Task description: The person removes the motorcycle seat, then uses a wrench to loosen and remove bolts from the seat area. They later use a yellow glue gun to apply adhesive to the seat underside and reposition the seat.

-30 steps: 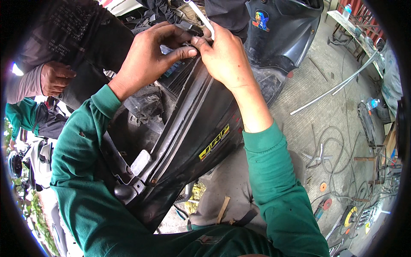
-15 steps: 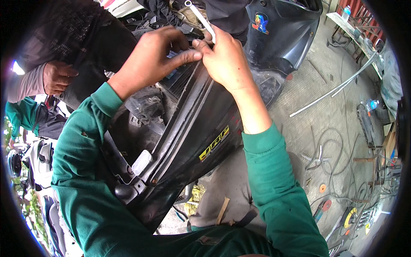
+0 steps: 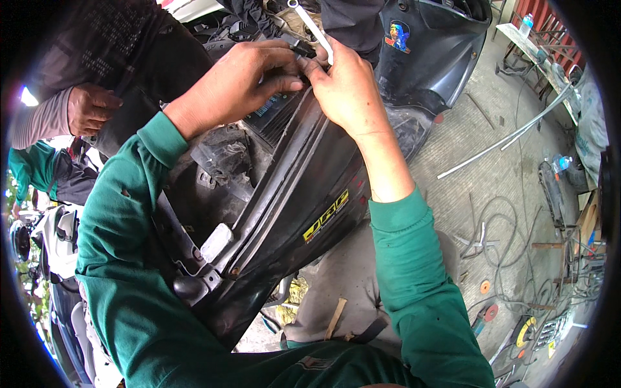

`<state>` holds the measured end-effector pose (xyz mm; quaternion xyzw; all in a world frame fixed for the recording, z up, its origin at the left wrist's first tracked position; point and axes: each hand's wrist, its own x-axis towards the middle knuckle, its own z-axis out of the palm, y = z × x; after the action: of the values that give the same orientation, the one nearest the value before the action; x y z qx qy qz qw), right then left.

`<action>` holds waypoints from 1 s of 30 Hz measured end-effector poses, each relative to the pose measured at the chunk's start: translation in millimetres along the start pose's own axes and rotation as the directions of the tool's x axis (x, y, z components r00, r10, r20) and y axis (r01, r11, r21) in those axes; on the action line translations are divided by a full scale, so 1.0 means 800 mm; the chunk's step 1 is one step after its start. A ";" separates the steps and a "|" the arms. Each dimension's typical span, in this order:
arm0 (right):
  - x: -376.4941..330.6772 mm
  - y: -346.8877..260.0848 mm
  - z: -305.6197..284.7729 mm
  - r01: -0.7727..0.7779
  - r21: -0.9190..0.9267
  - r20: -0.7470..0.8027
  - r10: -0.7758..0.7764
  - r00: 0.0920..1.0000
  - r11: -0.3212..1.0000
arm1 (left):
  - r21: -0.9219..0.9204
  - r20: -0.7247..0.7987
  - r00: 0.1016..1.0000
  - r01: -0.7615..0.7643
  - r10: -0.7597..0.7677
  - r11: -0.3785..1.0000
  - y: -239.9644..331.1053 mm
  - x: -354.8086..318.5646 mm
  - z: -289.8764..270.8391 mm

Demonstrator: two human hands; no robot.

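My right hand point(image 3: 354, 94) grips a silver ring-ended wrench point(image 3: 312, 26), which sticks up past my thumb and fingers. Close against it, my left hand point(image 3: 249, 81) has its fingers bent, the thumb below them; a small dark piece near the fingertips is too hidden to name. Both hands are over the opened frame of a motor scooter, whose black side panel point(image 3: 284, 258) carries a yellow sticker point(image 3: 326, 216). Below my left hand sits a dark ribbed box point(image 3: 262, 123), partly covered by the hand. A metal rail point(image 3: 275, 187) runs along the opening toward me.
Another person's hand point(image 3: 94, 110) rests at the left, by dark clothing. At the right, the floor holds cables point(image 3: 501, 242), an angle grinder point(image 3: 488, 317) and a tray of sockets point(image 3: 556, 326). A bench point(image 3: 537, 48) with a bottle point(image 3: 526, 24) stands far right.
My left hand's fingers have straightened somewhat and reach further toward the right hand, where a small dark piece now shows. The wrench stays in my right hand, slightly shifted right.
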<state>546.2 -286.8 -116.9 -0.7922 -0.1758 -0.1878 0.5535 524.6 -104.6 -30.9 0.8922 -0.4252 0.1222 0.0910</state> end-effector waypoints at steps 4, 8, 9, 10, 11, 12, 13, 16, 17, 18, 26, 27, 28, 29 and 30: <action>-0.001 -0.001 0.000 0.037 -0.019 -0.039 -0.037 0.999 0.999 | -0.031 -0.007 0.990 -0.144 0.144 0.989 -0.009 0.004 -0.002; -0.001 -0.002 0.001 0.045 -0.022 -0.069 -0.046 0.997 0.999 | -0.149 -0.033 0.999 0.027 -0.032 0.989 -0.003 0.000 -0.002; -0.001 -0.002 0.001 0.031 -0.010 -0.051 -0.031 0.998 0.999 | -0.034 -0.008 0.997 0.076 -0.076 0.997 -0.001 -0.001 -0.001; 0.000 -0.003 0.001 0.006 -0.001 -0.033 -0.006 0.999 1.000 | 0.082 -0.025 0.994 0.111 -0.109 0.990 0.000 -0.002 -0.001; 0.000 -0.002 0.001 -0.008 -0.007 -0.021 0.008 1.000 1.000 | -0.014 0.045 0.974 0.223 -0.222 0.975 0.002 -0.001 0.002; 0.001 -0.002 0.000 -0.020 0.000 -0.008 0.020 1.000 1.000 | 0.018 0.041 0.980 0.194 -0.194 0.981 0.001 0.000 0.002; 0.001 -0.001 0.000 -0.024 -0.008 -0.001 0.024 1.000 1.000 | 0.036 0.032 0.991 0.126 -0.127 0.991 0.001 0.001 0.003; 0.001 0.002 0.001 0.021 -0.028 -0.039 -0.022 0.999 0.999 | -0.026 0.029 0.997 -0.071 0.071 0.997 -0.007 0.006 0.001; 0.001 0.003 0.002 0.047 -0.035 -0.063 -0.049 0.997 0.998 | -0.056 0.035 0.993 -0.111 0.113 0.992 -0.009 0.007 0.000; 0.001 0.004 0.003 0.048 -0.039 -0.069 -0.051 0.996 0.998 | -0.106 0.027 0.991 -0.126 0.130 0.986 -0.009 0.007 0.000; 0.005 0.002 0.002 -0.008 -0.015 -0.039 0.007 0.999 1.000 | 0.109 -0.085 0.987 0.145 -0.136 0.983 0.005 0.004 0.005; 0.005 -0.001 0.000 -0.017 -0.028 -0.037 0.016 0.999 0.999 | 0.026 -0.038 0.976 0.215 -0.214 0.976 0.006 0.005 0.006; 0.005 -0.003 -0.001 -0.029 -0.042 -0.037 0.027 0.999 0.999 | 0.014 -0.018 0.973 0.231 -0.231 0.973 0.006 0.005 0.006; 0.004 -0.005 -0.001 -0.034 -0.065 -0.038 0.032 0.999 0.997 | 0.005 0.008 0.966 0.257 -0.257 0.966 0.006 0.005 0.006; 0.004 -0.008 -0.001 -0.035 -0.090 -0.056 0.030 0.998 0.995 | -0.005 0.021 0.965 0.263 -0.263 0.965 0.005 0.005 0.006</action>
<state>545.7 -284.9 -110.1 -0.8140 -0.1388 -0.2079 0.5243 524.6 -111.0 -34.2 0.9415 -0.3045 0.0984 0.1057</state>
